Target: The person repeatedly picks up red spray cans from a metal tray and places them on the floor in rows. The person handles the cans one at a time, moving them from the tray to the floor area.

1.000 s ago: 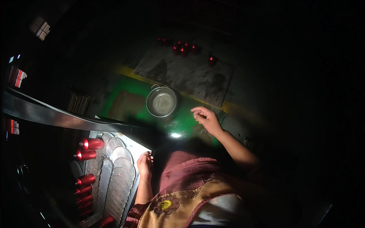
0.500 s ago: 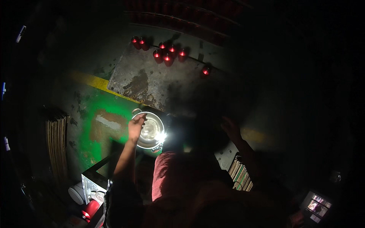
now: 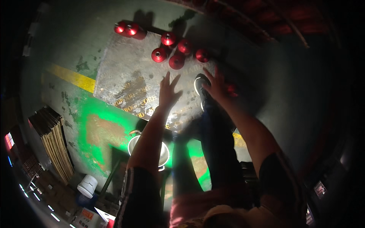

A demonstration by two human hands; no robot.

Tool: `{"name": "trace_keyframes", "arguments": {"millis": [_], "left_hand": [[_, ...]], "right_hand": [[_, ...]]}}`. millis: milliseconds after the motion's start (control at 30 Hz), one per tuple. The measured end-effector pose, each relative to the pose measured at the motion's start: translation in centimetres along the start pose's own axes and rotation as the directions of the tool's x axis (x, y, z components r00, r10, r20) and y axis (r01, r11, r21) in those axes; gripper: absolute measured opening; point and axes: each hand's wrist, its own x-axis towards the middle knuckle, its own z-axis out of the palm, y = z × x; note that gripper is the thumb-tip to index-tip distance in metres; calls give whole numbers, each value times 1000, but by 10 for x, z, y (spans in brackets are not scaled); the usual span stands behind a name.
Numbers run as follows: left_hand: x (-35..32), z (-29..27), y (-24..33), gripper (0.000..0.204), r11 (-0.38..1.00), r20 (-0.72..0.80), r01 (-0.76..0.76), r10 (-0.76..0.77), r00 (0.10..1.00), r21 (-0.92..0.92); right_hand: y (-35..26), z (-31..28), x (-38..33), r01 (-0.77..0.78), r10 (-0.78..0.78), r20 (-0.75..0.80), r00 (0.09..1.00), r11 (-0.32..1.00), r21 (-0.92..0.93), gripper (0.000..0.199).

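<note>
My left hand (image 3: 169, 93) is stretched forward over the dark printed board (image 3: 125, 57), open and holding nothing. My right hand (image 3: 215, 86) is also open, its fingers apart beside the toe of a black shoe (image 3: 201, 88) with a pale sole edge. Beyond both hands stand several red canisters with small metal tops; a front canister (image 3: 176, 61) is closest to my left fingertips. Another red canister (image 3: 202, 55) sits just past my right fingers. One more canister (image 3: 231, 90), in shadow, is partly hidden by my right hand and wrist. Under my left forearm lies a metal pot (image 3: 165, 154), partly covered.
Two red canisters (image 3: 125, 29) stand at the board's far left corner. A yellow floor stripe (image 3: 72, 78) and green painted floor (image 3: 85, 114) border the board. Stacked flat sheets (image 3: 57, 144) and a white bucket (image 3: 87, 186) are at left. Dark red racks (image 3: 296, 19) show at far right.
My left hand has moved from the pot forward over the board. My right hand has reached forward too. The view has shifted and brightened, and a leg with a shoe now extends onto the board.
</note>
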Motion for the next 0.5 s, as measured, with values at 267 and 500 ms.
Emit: {"name": "trace_keyframes", "arguments": {"millis": [267, 500], "left_hand": [[96, 71, -29, 55, 1000, -268, -28, 30, 963, 9], [97, 70, -26, 43, 999, -397, -10, -4, 918, -33]], "right_hand": [[37, 46, 105, 177, -173, -77, 982, 983, 43, 73], [55, 51, 126, 222, -191, -272, 943, 971, 89, 59]]}}
